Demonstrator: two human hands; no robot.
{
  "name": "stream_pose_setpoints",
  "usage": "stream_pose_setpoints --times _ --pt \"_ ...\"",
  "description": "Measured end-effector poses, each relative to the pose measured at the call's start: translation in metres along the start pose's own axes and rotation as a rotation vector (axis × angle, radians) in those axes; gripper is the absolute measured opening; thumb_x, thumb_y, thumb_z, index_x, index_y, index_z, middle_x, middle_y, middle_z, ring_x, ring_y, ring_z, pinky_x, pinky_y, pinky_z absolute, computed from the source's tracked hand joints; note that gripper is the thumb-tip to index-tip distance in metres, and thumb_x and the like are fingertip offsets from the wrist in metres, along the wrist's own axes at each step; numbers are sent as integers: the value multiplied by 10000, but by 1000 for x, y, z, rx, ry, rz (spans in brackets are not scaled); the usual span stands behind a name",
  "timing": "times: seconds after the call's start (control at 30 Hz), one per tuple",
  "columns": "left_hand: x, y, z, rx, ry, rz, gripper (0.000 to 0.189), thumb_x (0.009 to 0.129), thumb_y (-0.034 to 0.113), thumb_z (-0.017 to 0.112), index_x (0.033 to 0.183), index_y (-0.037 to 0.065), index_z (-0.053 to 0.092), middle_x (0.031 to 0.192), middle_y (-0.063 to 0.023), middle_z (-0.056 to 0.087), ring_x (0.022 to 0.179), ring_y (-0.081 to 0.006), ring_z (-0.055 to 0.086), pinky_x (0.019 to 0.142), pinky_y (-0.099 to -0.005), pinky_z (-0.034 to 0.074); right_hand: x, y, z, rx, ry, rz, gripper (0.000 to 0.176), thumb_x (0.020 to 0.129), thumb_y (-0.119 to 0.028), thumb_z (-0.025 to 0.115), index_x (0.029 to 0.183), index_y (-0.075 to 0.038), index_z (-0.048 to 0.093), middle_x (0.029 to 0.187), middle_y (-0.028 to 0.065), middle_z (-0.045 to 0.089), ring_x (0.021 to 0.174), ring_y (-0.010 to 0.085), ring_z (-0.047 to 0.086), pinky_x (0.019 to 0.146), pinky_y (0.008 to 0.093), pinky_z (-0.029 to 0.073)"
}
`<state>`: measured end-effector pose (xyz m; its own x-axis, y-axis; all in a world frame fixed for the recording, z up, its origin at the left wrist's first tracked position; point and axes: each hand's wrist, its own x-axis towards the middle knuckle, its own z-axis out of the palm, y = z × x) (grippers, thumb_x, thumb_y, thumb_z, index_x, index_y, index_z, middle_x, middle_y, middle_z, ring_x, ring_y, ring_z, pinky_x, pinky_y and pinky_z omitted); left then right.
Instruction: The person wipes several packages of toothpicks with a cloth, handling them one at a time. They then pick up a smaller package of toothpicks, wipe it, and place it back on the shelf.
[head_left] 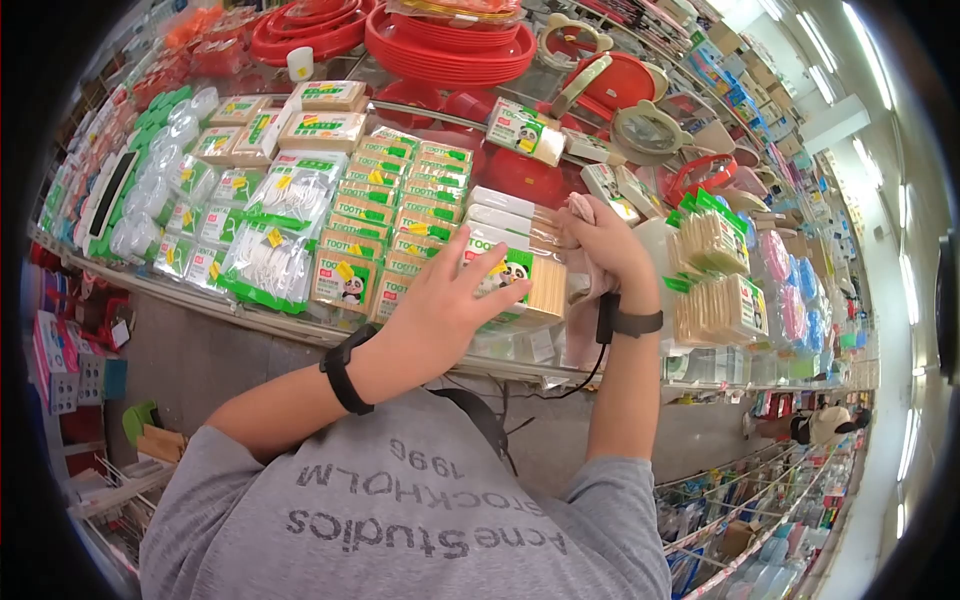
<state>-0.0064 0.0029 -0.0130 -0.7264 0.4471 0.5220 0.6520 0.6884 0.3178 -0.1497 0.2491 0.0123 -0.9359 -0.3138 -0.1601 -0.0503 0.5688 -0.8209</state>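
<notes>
My left hand (pixel 440 305) lies with spread fingers on the front toothpick pack (pixel 545 290), which has a panda label. Pinkish cloth (pixel 583 282) is bunched in my right hand (pixel 608 240), just beside that pack. Behind the pack, a row of flat clear packs with white tops (pixel 500 212) runs back, its right end next to the cloth. Two columns of green-labelled toothpick packs (pixel 346 280) stand left of my left hand. Both wrists wear black bands.
Bagged white items (pixel 262 262) and green-labelled packs fill the shelf's left. Red plastic trays (pixel 450 55) are stacked behind. Bundled wooden sticks (pixel 712 312) hang at the right, past my right wrist. A dark cable hangs by that wrist. The shelf's front edge (pixel 290 325) crosses below.
</notes>
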Motion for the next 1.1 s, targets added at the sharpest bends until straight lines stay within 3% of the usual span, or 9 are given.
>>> stream_pose_setpoints --times 0.07,0.2,0.27,0.43,0.63,0.67,0.73,0.9,1.1 --pt "3 2 -3 17 -40 -13 515 800 4 630 1284 173 584 1383 -174 467 1337 -492 333 1043 -535 389 -7 -22 -7 -345 163 18 336 889 -271 665 1090 -5 623 943 129 674 852 237 637 761 354 494" --pt "4 8 -15 -46 -75 -24 555 799 60 673 1327 177 550 1413 -166 439 1346 -494 315 1058 -548 360 13 -17 -21 -480 331 -11 353 842 -267 693 1077 -11 629 919 198 667 868 337 646 768 402 493" --pt "3 11 -21 -62 -114 -48 634 777 117 715 1374 176 507 1438 -155 416 1363 -479 301 1079 -559 325 26 -16 -27 -532 342 -178 366 822 -308 689 1020 -8 622 920 216 684 874 382 665 744 444 503" --pt "-2 13 -40 -64 -160 -17 669 780 184 730 1401 167 482 1444 -143 427 1388 -445 291 1091 -561 303 52 -34 -22 -509 235 -89 427 777 -287 728 1108 -40 619 996 208 679 909 373 648 789 425 501" --pt "-12 9 -48 -49 -229 18 683 784 233 738 1411 165 476 1465 -130 428 1392 -410 322 1095 -562 295 99 -22 -13 -865 254 -158 416 720 -231 750 1073 -54 620 1121 170 639 1058 350 626 843 462 523" --pt "-14 9 -47 -61 -250 10 672 791 238 734 1407 160 478 1471 -129 424 1393 -389 330 1095 -562 295 111 -9 -12 -914 270 -186 484 747 -281 718 1158 -87 553 1108 167 634 981 387 641 805 470 522" --pt "-15 8 -48 -67 -271 1 635 812 251 721 1393 147 488 1483 -126 415 1395 -339 350 1098 -551 294 117 -15 -6 -895 267 -161 487 752 -274 711 1164 -76 540 1104 178 629 991 389 638 806 473 520" --pt "-16 8 -46 -106 -241 -28 620 824 260 714 1392 163 485 1469 -118 428 1400 -344 344 1103 -520 290 134 -3 5 -880 300 -245 487 756 -250 689 1149 -32 503 1075 205 622 996 399 630 800 484 515" --pt "-18 5 -45 -128 -248 -10 620 841 261 700 1409 175 464 1462 -114 426 1412 -359 325 1111 -528 283 117 -23 1 -906 221 -227 588 649 -316 775 1117 -38 551 1029 188 631 956 387 632 802 469 509"
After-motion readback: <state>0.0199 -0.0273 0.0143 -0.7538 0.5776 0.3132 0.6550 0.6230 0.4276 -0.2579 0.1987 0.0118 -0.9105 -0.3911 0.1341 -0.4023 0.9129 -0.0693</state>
